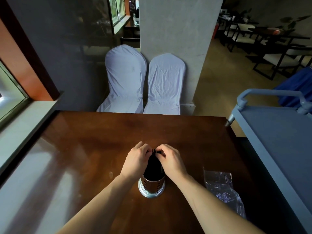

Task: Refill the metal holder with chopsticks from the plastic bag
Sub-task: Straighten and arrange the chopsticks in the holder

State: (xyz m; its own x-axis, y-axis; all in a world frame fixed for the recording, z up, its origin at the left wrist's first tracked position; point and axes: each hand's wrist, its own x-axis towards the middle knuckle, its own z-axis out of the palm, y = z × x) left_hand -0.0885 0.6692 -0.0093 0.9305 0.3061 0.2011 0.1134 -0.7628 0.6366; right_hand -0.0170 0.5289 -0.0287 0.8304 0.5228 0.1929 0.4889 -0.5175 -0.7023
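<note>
The metal holder [151, 185] is stood upright on the brown counter [94, 149], near its front edge. Dark chopsticks [154, 163] are packed inside it. Their tops are pinched from both sides by the left hand [137, 158] and the right hand [170, 160]. The plastic bag [222, 190] is laid flat to the right, well apart.

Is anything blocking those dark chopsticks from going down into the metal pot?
Nothing visible does. The chopsticks already stand in the metal holder, with the left hand and right hand pinching their tops. The plastic bag lies apart on the table, to the right.
</note>
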